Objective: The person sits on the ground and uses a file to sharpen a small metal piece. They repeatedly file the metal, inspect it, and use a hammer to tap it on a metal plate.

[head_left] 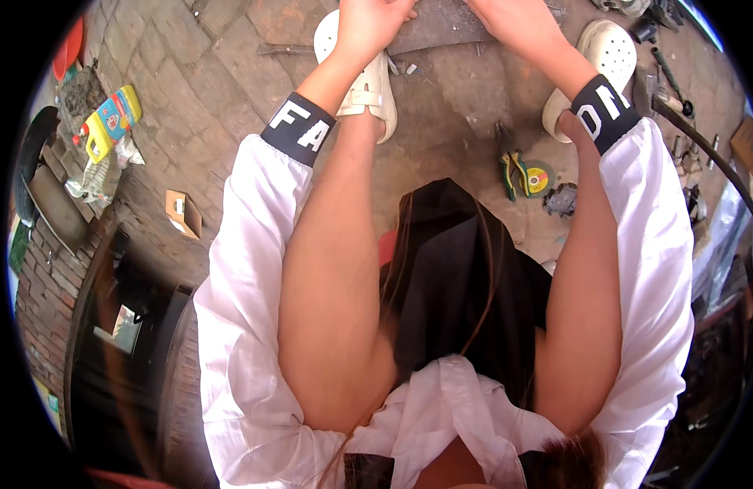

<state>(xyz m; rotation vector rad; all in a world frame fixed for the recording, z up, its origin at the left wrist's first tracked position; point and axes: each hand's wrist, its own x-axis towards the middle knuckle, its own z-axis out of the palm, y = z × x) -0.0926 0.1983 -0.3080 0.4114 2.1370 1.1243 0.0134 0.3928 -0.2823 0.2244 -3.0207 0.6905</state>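
Note:
At the top edge, my left hand [376, 23] has partly cropped, curled fingers, and whatever they grip is out of frame. My right hand [498, 18] reaches to the same edge, its fingertips cut off. Between and below them lies a dark grey flat piece [445, 31] on the paving, with a long thin strip [283, 50] beside it, reaching toward my left shoe [326, 37]. My other white clog [608, 57] stands to the right. Pliers [512, 171] with yellow-green handles rest beside a yellow disc [536, 179] and a small dark metal part [560, 200].
At the left are a yellow jug [107, 122], a red plastic item [67, 49], an open cardboard box [183, 214] and a dark object [95, 350] by bricks. Several tools and metal parts [676, 90], a dark hose [702, 143] and plastic sheeting [714, 236] lie along the right.

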